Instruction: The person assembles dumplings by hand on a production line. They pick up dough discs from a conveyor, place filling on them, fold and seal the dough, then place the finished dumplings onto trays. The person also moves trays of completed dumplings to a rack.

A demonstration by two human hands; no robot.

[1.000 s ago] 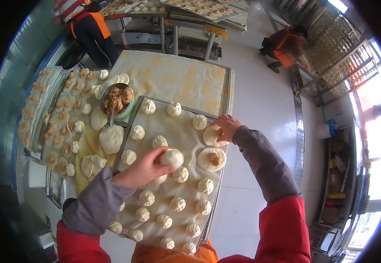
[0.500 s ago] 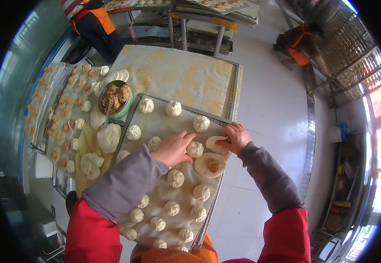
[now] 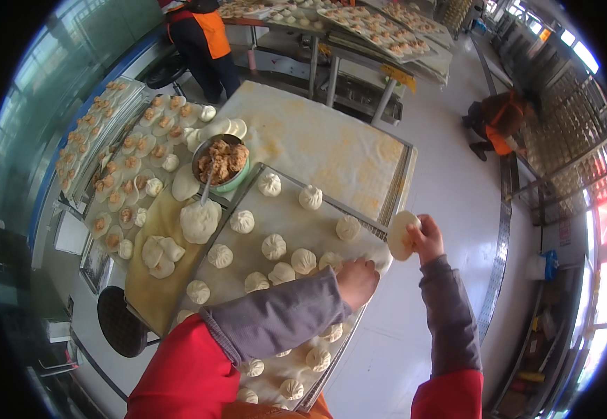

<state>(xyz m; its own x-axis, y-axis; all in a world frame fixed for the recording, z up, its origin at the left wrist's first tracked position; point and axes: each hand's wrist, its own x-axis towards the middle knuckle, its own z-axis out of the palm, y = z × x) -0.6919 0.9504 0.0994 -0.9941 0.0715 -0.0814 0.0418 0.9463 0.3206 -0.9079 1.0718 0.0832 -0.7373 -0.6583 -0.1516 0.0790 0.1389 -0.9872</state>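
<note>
My right hand [image 3: 427, 239] pinches a flat round dough wrapper [image 3: 401, 235] and holds it up past the right edge of the bun tray [image 3: 296, 187]. My left hand [image 3: 358, 282] rests low over that tray's right side, fingers curled down. Whatever it grips is hidden under it. Right beside its knuckles sits a pleated bun [image 3: 330, 260]. More pleated buns stand in loose rows on the tray, among them one bun [image 3: 274, 246] near the middle and another bun [image 3: 310, 197] toward the far edge. My left forearm covers part of the rows.
Left of the tray stands a green bowl [image 3: 228, 183] of meat filling with a spoon in it. Dough pieces [image 3: 200, 221] lie beside it. Wrappers topped with filling [image 3: 130, 164] cover trays further left. Two people in orange aprons work beyond, one near a rack [image 3: 568, 140].
My right hand has lifted the wrapper off the tray and carried it right. My left hand has moved right, to where the filled wrapper lay. The view has shifted.
</note>
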